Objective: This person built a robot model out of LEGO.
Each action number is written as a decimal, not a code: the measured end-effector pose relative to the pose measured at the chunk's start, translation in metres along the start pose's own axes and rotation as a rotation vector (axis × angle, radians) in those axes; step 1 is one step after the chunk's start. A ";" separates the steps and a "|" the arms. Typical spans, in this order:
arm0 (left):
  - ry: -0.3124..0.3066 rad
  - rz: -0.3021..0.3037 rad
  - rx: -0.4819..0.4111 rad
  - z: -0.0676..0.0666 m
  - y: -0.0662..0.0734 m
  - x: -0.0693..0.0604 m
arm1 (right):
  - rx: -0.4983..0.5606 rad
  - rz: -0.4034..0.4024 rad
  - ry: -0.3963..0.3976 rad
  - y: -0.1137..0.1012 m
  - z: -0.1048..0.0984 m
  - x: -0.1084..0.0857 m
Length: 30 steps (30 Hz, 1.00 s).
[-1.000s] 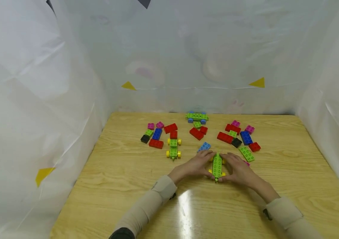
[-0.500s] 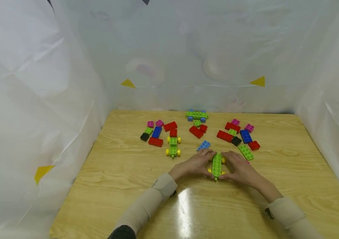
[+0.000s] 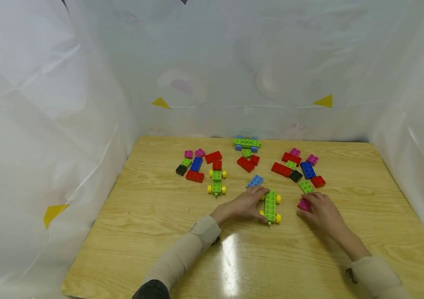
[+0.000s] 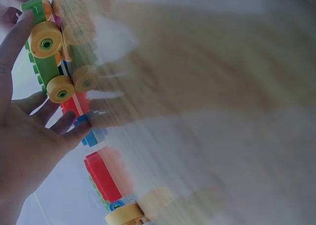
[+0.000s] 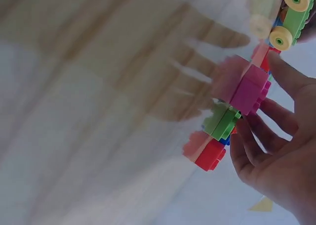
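My left hand point(image 3: 245, 205) holds a green wheeled toy car base point(image 3: 270, 207) from its left side, thumb at the near end and fingertips at the far end. Its yellow wheels point(image 4: 46, 39) stand on the table in the left wrist view. To the right, my right hand point(image 3: 326, 214) is spread around a pink brick point(image 3: 304, 204). In the right wrist view the fingers lie beside this brick point(image 5: 250, 89), while the thumb point(image 5: 286, 74) points past it with a slight gap. The brick sits on the table.
Behind the hands lie a light blue brick point(image 3: 255, 181), a green brick point(image 3: 306, 187) and mixed bricks at right, such as a dark blue one point(image 3: 307, 170). A yellow-wheeled green base point(image 3: 217, 182) stands left. A blue-wheeled base point(image 3: 247, 143) is at the back edge.
My right hand has let go of the green car base and moved right to the pink brick. The left hand stays on the base, which has shifted very slightly left.
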<state>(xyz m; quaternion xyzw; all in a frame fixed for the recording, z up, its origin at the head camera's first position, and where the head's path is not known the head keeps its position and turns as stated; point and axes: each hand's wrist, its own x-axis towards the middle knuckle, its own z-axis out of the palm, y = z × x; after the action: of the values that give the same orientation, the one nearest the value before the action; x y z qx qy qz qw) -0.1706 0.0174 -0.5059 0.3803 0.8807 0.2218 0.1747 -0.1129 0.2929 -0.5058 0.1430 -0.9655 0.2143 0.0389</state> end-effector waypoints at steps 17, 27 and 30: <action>-0.019 -0.026 -0.068 0.002 -0.001 0.000 | 0.160 -0.059 0.037 -0.025 -0.006 0.009; -0.013 -0.040 -0.158 0.003 -0.004 0.000 | 0.239 -0.190 0.038 -0.049 0.004 0.032; -0.014 -0.037 -0.159 0.004 -0.004 0.000 | 0.258 -0.192 0.028 -0.051 0.007 0.035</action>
<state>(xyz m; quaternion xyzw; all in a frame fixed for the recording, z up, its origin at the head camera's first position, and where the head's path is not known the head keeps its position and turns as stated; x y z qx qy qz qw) -0.1717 0.0159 -0.5114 0.3503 0.8660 0.2851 0.2145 -0.1311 0.2363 -0.4871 0.2354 -0.9112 0.3337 0.0537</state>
